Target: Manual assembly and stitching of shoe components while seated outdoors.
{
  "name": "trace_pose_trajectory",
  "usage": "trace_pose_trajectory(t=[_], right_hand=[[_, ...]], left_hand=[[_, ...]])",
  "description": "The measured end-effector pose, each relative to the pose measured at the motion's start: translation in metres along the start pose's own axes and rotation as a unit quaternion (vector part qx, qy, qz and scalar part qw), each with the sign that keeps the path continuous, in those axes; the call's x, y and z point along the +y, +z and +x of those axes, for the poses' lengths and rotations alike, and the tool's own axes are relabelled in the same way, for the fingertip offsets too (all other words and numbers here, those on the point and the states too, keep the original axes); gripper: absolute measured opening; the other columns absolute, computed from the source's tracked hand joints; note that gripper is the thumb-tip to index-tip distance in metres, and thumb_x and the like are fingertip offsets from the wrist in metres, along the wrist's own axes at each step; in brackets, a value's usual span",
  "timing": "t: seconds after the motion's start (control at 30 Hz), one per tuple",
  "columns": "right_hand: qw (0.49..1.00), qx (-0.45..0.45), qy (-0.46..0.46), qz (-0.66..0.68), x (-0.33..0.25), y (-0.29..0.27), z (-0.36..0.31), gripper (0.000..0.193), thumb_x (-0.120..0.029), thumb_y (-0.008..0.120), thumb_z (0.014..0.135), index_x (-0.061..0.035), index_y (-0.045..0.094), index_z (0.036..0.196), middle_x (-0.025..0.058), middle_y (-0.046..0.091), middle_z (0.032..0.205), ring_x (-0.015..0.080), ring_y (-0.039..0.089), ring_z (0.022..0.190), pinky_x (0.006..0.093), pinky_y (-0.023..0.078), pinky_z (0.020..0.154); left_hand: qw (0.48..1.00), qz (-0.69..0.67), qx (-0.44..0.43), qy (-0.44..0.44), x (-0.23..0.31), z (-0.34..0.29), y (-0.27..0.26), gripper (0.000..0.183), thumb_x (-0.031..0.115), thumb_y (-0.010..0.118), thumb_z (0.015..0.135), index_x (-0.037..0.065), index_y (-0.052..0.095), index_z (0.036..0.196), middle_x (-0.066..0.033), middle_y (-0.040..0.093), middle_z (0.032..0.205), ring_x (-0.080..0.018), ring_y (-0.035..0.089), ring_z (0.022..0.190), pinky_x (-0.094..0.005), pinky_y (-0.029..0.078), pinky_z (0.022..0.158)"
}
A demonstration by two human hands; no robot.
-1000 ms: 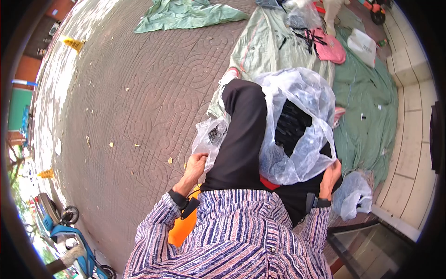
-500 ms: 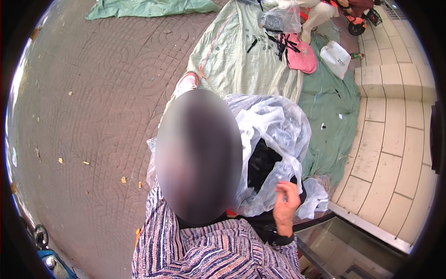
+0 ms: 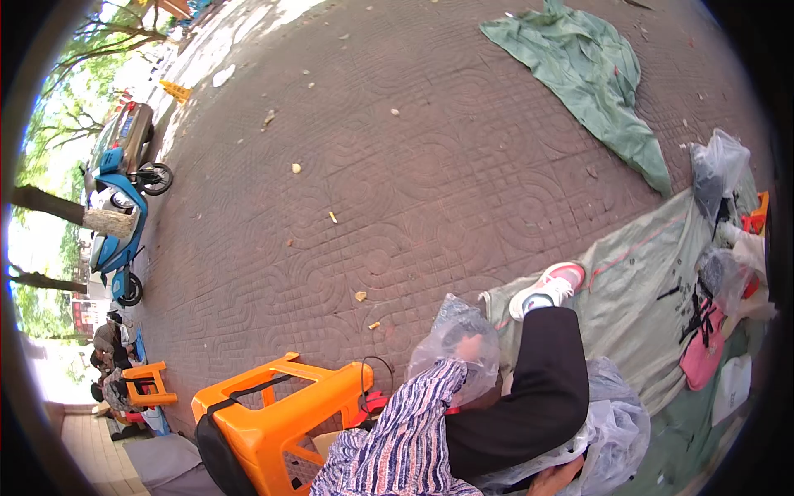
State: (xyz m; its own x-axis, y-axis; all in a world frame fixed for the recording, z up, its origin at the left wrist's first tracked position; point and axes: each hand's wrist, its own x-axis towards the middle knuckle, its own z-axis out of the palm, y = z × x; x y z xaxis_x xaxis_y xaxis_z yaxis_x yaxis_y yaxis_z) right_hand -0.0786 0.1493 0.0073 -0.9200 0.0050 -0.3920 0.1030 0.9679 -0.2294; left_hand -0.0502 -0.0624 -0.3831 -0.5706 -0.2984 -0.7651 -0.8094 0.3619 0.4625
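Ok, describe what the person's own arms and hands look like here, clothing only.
The left arm wears a long sleeve with thin wavy stripes in blue, white and dark red, reaching to the wrist. The left hand is mostly hidden behind a clear plastic bag. The right hand is bare at the frame's lower edge; its sleeve is out of view.

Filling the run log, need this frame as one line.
left hand: at small clear bag, grip unclear | right hand: at large clear bag, grip unclear | black-trousered leg between | orange stool left
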Motion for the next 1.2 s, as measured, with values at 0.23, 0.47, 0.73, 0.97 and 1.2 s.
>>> trace_pose_trajectory(t=[0.23, 0.47, 0.73, 0.97, 1.2], right_hand=[[0.986, -0.011, -0.147, 0.074, 0.01, -0.011, -0.004, 0.05, -0.025, 0.052, 0.084, 0.0046, 0.038, 0.121, 0.0283, 0.04, 0.118, 0.0415, 0.038, 0.109, 0.0439, 0.03, 0.092], [0.979, 0.071, -0.172, 0.086, 0.022, -0.008, -0.037, 0.045, -0.024, 0.053, 0.083, 0.0027, 0.042, 0.117, 0.0262, 0.043, 0.111, 0.0394, 0.041, 0.102, 0.043, 0.033, 0.087], [0.959, 0.116, -0.236, 0.103, 0.035, 0.009, -0.048, 0.039, -0.024, 0.054, 0.083, 0.0004, 0.046, 0.113, 0.0238, 0.047, 0.104, 0.037, 0.045, 0.095, 0.0421, 0.036, 0.081], [0.951, 0.129, -0.259, 0.106, 0.045, 0.015, -0.049, 0.035, -0.024, 0.054, 0.082, -0.0016, 0.05, 0.108, 0.0216, 0.051, 0.097, 0.0349, 0.049, 0.088, 0.0412, 0.038, 0.076], [0.945, 0.123, -0.288, 0.099, 0.087, 0.025, -0.027, 0.03, -0.024, 0.055, 0.082, -0.0035, 0.053, 0.104, 0.0195, 0.054, 0.09, 0.0328, 0.052, 0.082, 0.0404, 0.041, 0.071]], left_hand=[[0.973, -0.157, 0.163, 0.044, -0.089, -0.021, -0.021, 0.026, 0.018, 0.056, 0.073, -0.001, 0.055, 0.09, -0.0196, 0.061, 0.083, -0.0318, 0.061, 0.066, -0.0419, 0.049, 0.057], [0.938, -0.327, -0.112, -0.018, -0.006, -0.076, -0.061, 0.016, 0.016, 0.056, 0.074, 0.001, 0.057, 0.07, -0.007, 0.048, 0.053, -0.0153, 0.043, 0.037, -0.0292, 0.03, 0.031], [0.834, -0.487, -0.26, -0.002, 0.002, -0.113, -0.101, 0.03, 0.038, 0.053, 0.086, 0.01, 0.056, 0.075, 0.0002, 0.044, 0.053, -0.0063, 0.035, 0.036, -0.0206, 0.024, 0.031], [0.872, -0.452, -0.177, -0.063, 0.003, -0.117, -0.114, 0.016, 0.022, 0.055, 0.085, 0.008, 0.057, 0.076, 0.0002, 0.053, 0.055, -0.0064, 0.05, 0.043, -0.0175, 0.041, 0.036], [0.838, -0.496, -0.209, -0.096, 0.013, -0.128, -0.123, 0.013, 0.02, 0.055, 0.084, 0.009, 0.061, 0.083, -0.0014, 0.052, 0.055, -0.0097, 0.047, 0.04, -0.0235, 0.04, 0.036]])
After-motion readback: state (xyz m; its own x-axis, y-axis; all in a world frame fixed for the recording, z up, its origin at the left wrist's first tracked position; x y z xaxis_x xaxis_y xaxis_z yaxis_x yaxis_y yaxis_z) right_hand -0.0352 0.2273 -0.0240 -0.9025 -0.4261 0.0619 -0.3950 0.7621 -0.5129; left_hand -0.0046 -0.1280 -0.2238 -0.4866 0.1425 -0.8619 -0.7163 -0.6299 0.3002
